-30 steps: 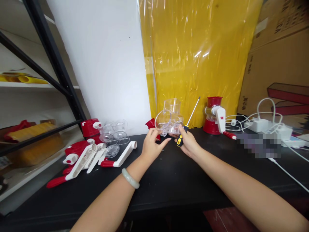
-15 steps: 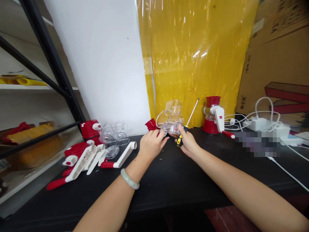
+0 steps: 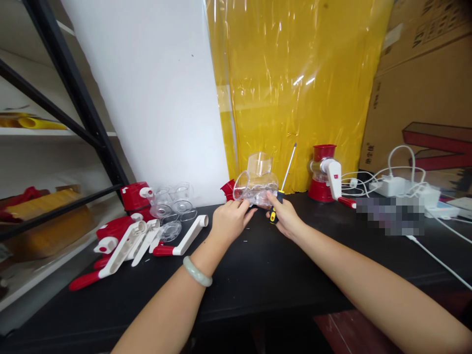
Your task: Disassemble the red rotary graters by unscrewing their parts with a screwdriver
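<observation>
My left hand point(image 3: 230, 216) has its fingers closed on the lower left side of a clear plastic housing point(image 3: 260, 167). My right hand point(image 3: 285, 215) grips the same housing from the right, its thumb on the lower edge. That hand also keeps a screwdriver point(image 3: 273, 214) in its palm; the handle is yellow and black, and the shaft points up and away. The underside of the housing is hidden by the fingers. Just behind my left hand lies a red funnel-shaped part point(image 3: 228, 189).
Left on the black table point(image 3: 236, 280) lie red housings point(image 3: 117, 228), clear cups point(image 3: 171, 199) and white cranks with red handles point(image 3: 191, 235). An assembled red and white hand-crank grater point(image 3: 324, 172) stands at the right. Beyond it are chargers and cables point(image 3: 391, 186), and a cardboard box point(image 3: 416, 98).
The clear housing has turned slightly and tilted more upright in my hands. The screwdriver's shaft has swung a little to the left with my right hand.
</observation>
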A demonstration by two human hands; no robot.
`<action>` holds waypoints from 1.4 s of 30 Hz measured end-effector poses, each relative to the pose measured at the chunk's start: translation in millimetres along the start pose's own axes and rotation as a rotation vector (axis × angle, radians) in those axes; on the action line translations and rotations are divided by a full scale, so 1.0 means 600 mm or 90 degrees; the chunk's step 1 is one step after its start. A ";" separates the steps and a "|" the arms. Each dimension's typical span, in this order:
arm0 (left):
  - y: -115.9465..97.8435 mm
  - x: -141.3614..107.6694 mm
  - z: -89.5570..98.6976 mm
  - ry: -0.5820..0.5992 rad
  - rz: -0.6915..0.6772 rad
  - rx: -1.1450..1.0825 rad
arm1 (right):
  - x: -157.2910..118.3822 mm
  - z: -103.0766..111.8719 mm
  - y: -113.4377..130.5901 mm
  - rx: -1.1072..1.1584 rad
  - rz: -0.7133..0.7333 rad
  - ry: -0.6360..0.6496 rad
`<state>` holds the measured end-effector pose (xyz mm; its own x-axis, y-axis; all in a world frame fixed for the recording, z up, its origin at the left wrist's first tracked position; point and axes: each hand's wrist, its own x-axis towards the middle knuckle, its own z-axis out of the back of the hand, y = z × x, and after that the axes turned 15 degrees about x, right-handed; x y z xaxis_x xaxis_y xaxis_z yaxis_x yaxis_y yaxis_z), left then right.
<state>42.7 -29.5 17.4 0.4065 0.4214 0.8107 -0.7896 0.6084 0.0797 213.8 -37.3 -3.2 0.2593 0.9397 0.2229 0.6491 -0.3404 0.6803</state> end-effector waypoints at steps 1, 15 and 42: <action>0.000 -0.001 0.000 0.001 -0.009 0.022 | 0.001 0.001 -0.001 -0.010 0.004 -0.007; -0.016 -0.001 -0.001 0.105 0.018 0.128 | 0.011 0.006 -0.002 -0.077 0.052 -0.037; -0.045 0.003 -0.022 0.169 0.585 -1.064 | 0.013 0.013 -0.011 -0.115 0.117 0.004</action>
<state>70.8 -36.8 8.9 0.3608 0.9179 0.1651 0.3397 0.0355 -0.9398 217.1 -27.9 -11.7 0.3558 0.8629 0.3588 0.4533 -0.4951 0.7412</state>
